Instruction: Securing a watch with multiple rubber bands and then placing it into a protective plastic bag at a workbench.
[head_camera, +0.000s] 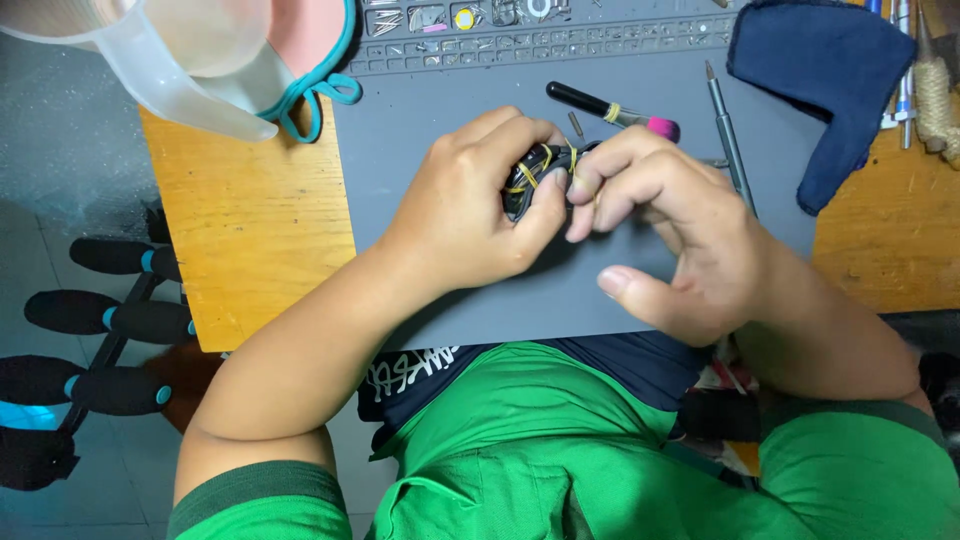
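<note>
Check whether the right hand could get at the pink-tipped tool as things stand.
Probably yes: the pink-tipped tool lies uncovered on the grey mat just beyond the right hand, but that hand's fingers are busy on the banded black object.

One head-worn camera looks steeply down from close above, facing the near edge of the grey mat (450, 90) on the wooden table (250, 230), lap and floor below.
</note>
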